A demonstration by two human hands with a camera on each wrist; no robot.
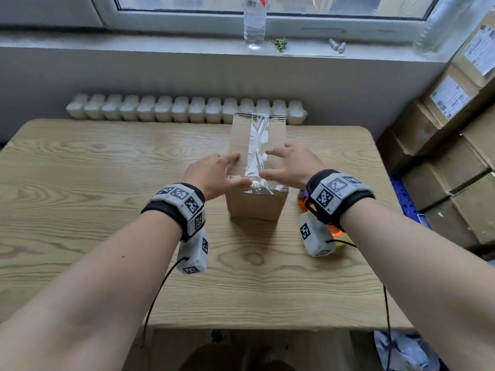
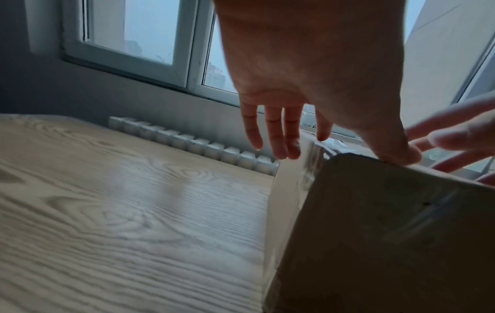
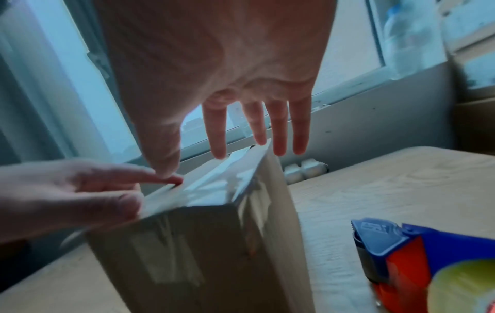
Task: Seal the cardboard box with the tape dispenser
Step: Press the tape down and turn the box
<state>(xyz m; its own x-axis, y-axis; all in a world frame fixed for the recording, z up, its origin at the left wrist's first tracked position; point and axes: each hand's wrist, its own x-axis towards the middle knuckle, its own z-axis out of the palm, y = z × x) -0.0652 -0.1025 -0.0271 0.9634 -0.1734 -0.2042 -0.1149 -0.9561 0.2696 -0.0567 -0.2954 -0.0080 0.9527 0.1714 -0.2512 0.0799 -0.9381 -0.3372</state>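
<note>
box stands mid-tabletop, long axis running away from the person, far end close to the tabletop's back edge by the radiator. clear tape runs lengthwise down the middle of its top and folds over the near edge onto the front face. left hand at the box's near-left top edge, fingers straight and spread, thumb on the near top edge; grip flat, nothing held. right hand over the near-right top edge, fingers straight, thumb close to the tape; grip flat, nothing held; whether the fingertips touch the top, cannot tell. dispenser lies on the tabletop just right of the box, apart from it, under the right wrist. bare tabletop wide to the left and in front of the box; narrower strip on the right, toward stacked cartons beyond the right edge. bottle on the sill.
</note>
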